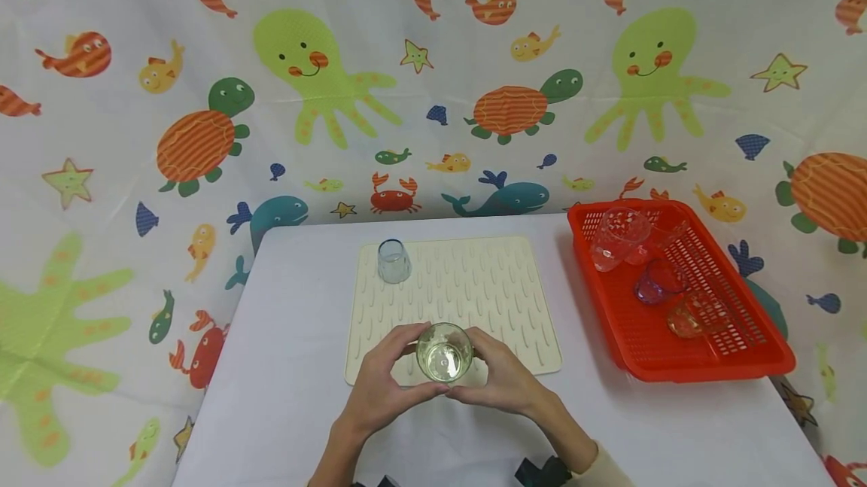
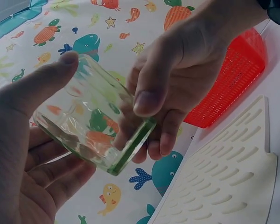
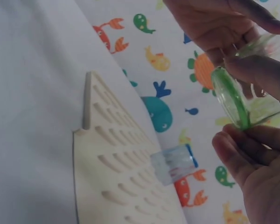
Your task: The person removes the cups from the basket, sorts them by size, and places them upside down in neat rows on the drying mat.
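A clear, green-tinted drinking glass (image 1: 444, 352) is held between both hands above the near edge of a cream ridged mat (image 1: 488, 284). My left hand (image 1: 382, 381) grips it from the left, thumb near the rim and fingers around the opposite side. At the thick green base, my right hand (image 1: 504, 378) pinches the glass between thumb and fingers. In the left wrist view the glass (image 2: 95, 116) is tilted. A blue-tinted glass (image 1: 393, 261) stands on the mat's far left part, its darker blue end upward.
To the right, a red plastic basket (image 1: 711, 370) holds several glasses, among them a purple one (image 1: 658, 284) and an amber one (image 1: 687, 319). A white cloth covers the table (image 1: 284, 336). Behind it hangs a curtain (image 1: 420, 95) printed with sea animals.
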The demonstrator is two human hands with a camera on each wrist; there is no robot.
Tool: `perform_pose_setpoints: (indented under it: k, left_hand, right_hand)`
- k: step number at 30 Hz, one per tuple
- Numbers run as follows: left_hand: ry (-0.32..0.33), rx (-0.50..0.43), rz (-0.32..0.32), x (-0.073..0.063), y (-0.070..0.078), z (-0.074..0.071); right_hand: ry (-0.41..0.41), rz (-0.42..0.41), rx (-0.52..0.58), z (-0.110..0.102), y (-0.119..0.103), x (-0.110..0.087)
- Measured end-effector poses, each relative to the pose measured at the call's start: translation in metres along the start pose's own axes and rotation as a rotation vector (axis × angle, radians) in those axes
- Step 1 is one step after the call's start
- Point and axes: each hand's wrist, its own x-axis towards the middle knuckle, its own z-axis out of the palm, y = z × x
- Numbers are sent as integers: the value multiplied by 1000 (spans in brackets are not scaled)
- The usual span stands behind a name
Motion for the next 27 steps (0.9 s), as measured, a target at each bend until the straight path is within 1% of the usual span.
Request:
perform_pose_setpoints:
  k: [4,9,12,16,22,27]
  left_hand:
    - [5,1,3,-1,2,0]
    - [7,-34,0,-3,3,0]
    - [10,-48,-4,-4,2,1]
    - [18,-83,-12,-7,-1,1]
    - [12,-155,-47,-14,-7,-3]
    - [-8,-177,-89,-19,-11,-6]
  right_hand:
    - [11,1,23,1,1,0]
    - [-6,39,30,3,1,0]
    - [-15,36,25,3,2,0]
    - [-14,1,23,1,3,-1]
    - [7,-76,67,-6,9,-3]
    - [10,-67,137,-12,10,-4]
